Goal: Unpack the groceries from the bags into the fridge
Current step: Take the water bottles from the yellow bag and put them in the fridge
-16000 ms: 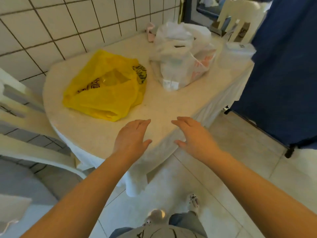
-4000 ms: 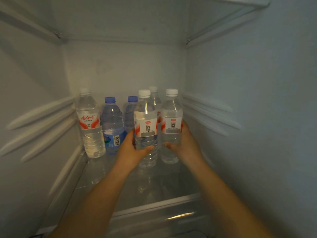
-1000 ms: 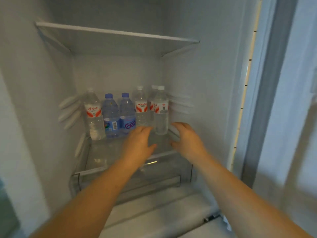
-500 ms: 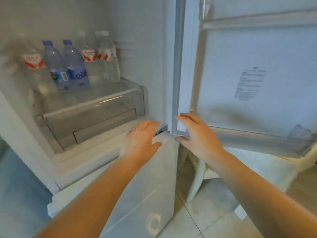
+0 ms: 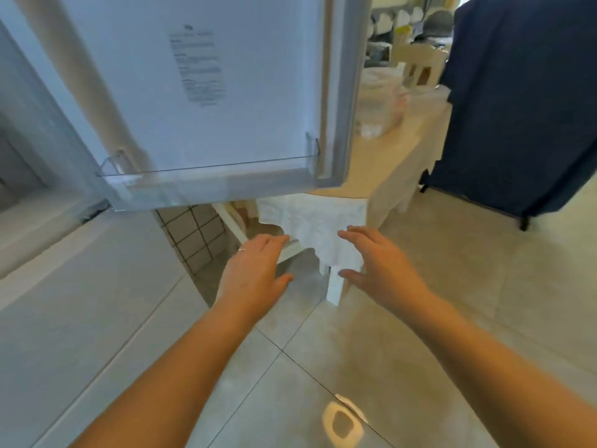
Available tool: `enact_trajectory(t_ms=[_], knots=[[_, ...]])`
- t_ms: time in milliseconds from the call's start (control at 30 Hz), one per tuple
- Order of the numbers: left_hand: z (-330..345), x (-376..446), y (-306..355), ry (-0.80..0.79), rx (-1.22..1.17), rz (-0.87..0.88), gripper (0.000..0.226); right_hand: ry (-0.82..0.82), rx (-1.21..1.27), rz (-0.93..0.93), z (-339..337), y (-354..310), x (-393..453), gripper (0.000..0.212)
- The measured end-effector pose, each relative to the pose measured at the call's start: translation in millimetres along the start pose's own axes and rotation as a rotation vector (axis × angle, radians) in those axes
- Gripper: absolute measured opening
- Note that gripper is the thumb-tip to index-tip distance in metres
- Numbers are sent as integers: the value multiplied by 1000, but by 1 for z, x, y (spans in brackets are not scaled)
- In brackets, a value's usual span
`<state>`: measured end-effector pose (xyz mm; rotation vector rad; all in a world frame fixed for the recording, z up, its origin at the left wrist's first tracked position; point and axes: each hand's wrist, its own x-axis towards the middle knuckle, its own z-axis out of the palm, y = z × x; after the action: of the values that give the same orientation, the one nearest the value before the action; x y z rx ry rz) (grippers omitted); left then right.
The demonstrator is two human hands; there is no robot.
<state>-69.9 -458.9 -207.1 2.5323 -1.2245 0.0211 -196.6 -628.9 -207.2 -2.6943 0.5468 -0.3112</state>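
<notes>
- Both hands reach forward, palms down, over the floor; they hold nothing.
- The left hand has straight, spread fingers and a ring on one finger; its fingertips point to 1 o'clock.
- The right hand is also spread and relaxed, with its thumb held out at 9 o'clock.
- The fridge door stands open at 11 o'clock, with a printed label on its inner face and a clear door shelf along its lower edge.
- The fridge body lies at 9 o'clock; its inside is out of view.
- The table, under a white cloth, sits at 1 o'clock behind the door.
- A white bag rests on the table, blurred.
- A dark blue curtain hangs at 2 o'clock.
- A tiled wall shows below the door.
</notes>
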Motion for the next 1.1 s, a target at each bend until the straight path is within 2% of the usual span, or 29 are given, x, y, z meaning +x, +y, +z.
enact_trajectory(t_ms=[200, 433, 667, 1100], knots=[[59, 45, 114, -40, -70, 37, 65, -23, -57, 65, -51, 121, -26, 64], [101, 105, 182, -71, -48, 62, 63, -43, -50, 58, -81, 204, -9, 64], [148, 201, 207, -100, -86, 35, 64, -81, -69, 91, -82, 286, 58, 66], [191, 448, 196, -31, -112, -56, 64, -156, -42, 45, -101, 398, 287, 65]])
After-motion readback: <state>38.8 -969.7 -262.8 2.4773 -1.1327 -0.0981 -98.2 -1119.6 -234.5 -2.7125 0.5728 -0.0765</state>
